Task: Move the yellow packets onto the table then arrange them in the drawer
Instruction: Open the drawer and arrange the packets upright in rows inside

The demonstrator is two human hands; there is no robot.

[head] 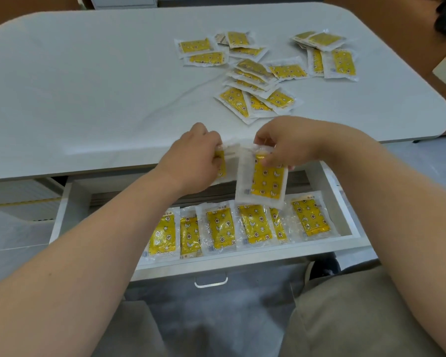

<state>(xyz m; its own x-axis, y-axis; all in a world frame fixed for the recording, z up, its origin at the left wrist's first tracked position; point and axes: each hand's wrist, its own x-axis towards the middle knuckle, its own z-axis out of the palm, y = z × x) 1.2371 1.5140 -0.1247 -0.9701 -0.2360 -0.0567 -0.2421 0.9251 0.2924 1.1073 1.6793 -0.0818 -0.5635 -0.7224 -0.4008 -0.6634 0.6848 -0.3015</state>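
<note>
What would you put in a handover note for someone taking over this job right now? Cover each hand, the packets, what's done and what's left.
Left hand: grips a yellow packet, mostly hidden by the hand.
Right hand: pinches the top of another packet, hanging over the open drawer.
Done: a row of packets lies side by side in the drawer.
To do: place the two held ones, then the many loose packets scattered on the table.

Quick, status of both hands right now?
Left hand: grips a half-hidden packet.
Right hand: pinches a hanging packet by its top, above the drawer.
</note>
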